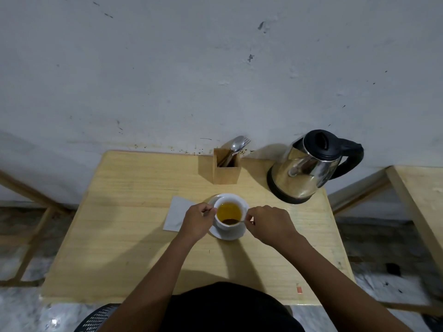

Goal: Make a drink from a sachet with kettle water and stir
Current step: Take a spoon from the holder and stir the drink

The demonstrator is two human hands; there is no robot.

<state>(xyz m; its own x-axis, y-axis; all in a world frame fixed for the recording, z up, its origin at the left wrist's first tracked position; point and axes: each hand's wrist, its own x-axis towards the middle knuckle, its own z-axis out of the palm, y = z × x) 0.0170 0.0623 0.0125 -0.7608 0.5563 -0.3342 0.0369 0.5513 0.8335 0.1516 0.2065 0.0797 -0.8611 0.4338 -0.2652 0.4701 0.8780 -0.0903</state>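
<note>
A white cup [229, 225] stands on a white saucer [230, 234] near the middle of the wooden table [134, 236]. It holds amber liquid [229, 210]. A small spoon [230, 221] lies across the cup's near rim, its bowl heaped with dark granules. My right hand [269, 224] pinches the spoon's handle just right of the cup. My left hand [197, 221] is closed at the cup's left side, apparently on its handle, which the fingers hide. The steel kettle [306, 168] with a black lid and handle stands at the back right.
A wooden cutlery holder [226, 167] with a spoon and fork stands at the back, against the wall. A white paper [176, 213] lies flat left of the saucer, partly under my left hand. Another wooden table [422, 195] stands to the right.
</note>
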